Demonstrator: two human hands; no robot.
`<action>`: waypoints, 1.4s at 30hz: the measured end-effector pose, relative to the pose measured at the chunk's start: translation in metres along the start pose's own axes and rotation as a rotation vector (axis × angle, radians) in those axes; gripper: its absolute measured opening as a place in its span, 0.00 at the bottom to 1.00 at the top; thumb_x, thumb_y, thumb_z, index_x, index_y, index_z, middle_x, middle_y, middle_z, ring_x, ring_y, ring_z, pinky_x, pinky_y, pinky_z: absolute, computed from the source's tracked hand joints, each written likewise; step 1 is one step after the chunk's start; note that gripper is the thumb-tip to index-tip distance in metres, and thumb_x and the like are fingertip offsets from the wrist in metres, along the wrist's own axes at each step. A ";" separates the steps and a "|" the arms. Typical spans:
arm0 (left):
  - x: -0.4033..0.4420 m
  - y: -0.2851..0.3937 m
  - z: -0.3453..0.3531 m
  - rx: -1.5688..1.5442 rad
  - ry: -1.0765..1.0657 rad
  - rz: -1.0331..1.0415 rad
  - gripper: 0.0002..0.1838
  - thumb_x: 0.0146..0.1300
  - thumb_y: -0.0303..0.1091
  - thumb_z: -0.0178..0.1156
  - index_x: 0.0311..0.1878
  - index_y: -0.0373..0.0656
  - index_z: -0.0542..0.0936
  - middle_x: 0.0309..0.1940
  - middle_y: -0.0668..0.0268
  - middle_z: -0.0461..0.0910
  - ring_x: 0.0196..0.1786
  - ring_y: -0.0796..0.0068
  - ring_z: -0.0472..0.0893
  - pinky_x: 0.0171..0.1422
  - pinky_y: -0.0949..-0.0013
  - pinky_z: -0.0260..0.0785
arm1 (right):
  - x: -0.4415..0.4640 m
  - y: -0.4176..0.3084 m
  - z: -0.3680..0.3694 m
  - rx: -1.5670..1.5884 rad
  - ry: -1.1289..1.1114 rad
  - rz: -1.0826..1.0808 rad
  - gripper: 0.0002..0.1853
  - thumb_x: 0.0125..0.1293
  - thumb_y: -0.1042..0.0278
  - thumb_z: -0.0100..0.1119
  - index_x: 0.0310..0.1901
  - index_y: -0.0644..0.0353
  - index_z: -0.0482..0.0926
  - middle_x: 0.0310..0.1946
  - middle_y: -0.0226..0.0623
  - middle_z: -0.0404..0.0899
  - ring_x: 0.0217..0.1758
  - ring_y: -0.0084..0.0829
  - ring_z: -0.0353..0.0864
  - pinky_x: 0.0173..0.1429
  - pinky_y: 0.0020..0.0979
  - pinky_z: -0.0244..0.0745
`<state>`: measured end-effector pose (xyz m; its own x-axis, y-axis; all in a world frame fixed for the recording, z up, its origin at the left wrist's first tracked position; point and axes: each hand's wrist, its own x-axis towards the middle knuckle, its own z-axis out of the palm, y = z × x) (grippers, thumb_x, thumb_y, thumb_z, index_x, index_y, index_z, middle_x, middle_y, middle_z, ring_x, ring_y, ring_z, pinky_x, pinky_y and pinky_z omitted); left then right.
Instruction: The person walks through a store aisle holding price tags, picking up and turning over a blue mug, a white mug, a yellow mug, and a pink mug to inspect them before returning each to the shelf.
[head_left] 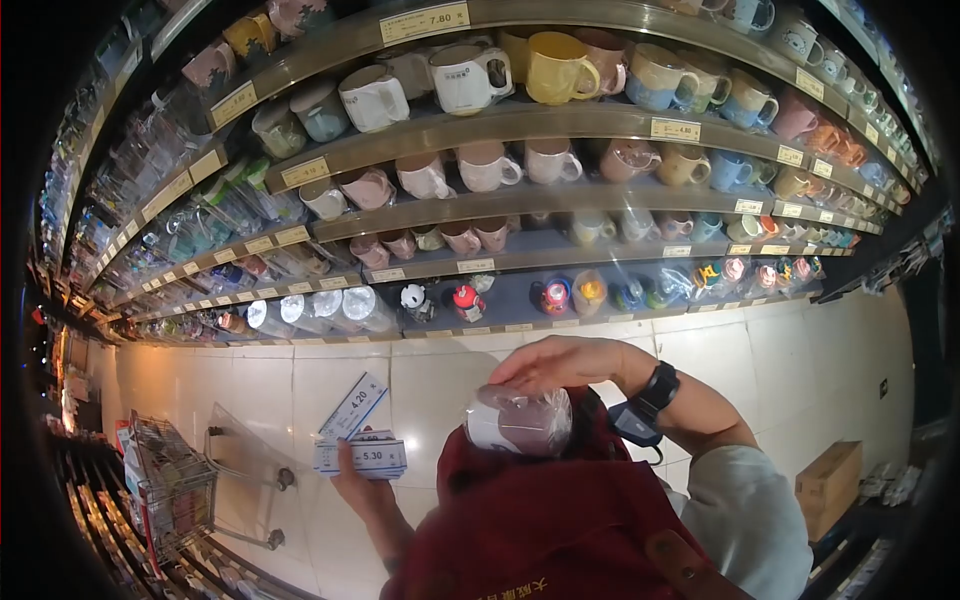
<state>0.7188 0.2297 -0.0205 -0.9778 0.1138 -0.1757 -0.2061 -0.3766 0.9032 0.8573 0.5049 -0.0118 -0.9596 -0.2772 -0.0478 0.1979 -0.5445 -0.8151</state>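
A person in a dark red apron (540, 515) stands in a store aisle before curved-looking shelves (560, 122) of mugs, both hands occupied. The right hand (550, 364), a black strap (657, 390) at its wrist, is clasped over a wrapped mug (525, 425), which sits in front of the apron; the palm and bent fingers hide its upper edge. The left hand (365, 490) pinches printed cards (370, 457), fanned over the tile floor (250, 375), the thumb on the lower ones; figures of 4.20 and 5.30 can be read.

To the left, a wire cart (187, 490) with goods inside takes up floor space near the cards. To the right, well apart from the hands, a brown cardboard box (829, 476) rests on the floor.

The held mug is rounded, white and dusky mauve, its clear film crinkled and shiny. Glossy pale tiles reflect the light. On the upper tiers stand a smooth yellow mug (557, 70), white ones and pink ones, many in clear film, above narrow price strips; on the bottom tier, a small red figurine (467, 300) stands among other shaped pieces.
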 end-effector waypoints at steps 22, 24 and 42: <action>0.009 -0.004 -0.002 -0.019 -0.043 -0.036 0.19 0.59 0.31 0.49 0.50 0.30 0.63 0.40 0.52 0.72 0.40 0.63 0.76 0.39 0.65 0.74 | 0.010 0.039 -0.008 -0.308 0.048 0.077 0.40 0.49 0.54 0.59 0.60 0.61 0.52 0.57 0.41 0.58 0.61 0.30 0.55 0.61 0.28 0.52; 0.009 -0.005 -0.005 -0.029 -0.045 -0.020 0.19 0.59 0.30 0.49 0.50 0.30 0.62 0.39 0.52 0.72 0.40 0.64 0.76 0.39 0.65 0.74 | 0.008 0.025 0.000 -0.338 0.178 0.092 0.39 0.50 0.55 0.59 0.60 0.61 0.53 0.57 0.40 0.59 0.61 0.30 0.55 0.61 0.28 0.52; 0.001 0.002 0.012 -0.024 -0.052 -0.047 0.18 0.59 0.30 0.48 0.49 0.29 0.63 0.38 0.52 0.73 0.39 0.63 0.76 0.39 0.64 0.74 | 0.000 -0.110 0.042 -0.757 0.495 -0.311 0.34 0.52 0.52 0.54 0.56 0.67 0.60 0.45 0.45 0.70 0.47 0.30 0.69 0.50 0.26 0.63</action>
<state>0.7180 0.2403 -0.0143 -0.9641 0.1789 -0.1963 -0.2528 -0.3917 0.8847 0.8443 0.5320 0.1022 -0.9574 0.2543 0.1367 -0.0957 0.1671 -0.9813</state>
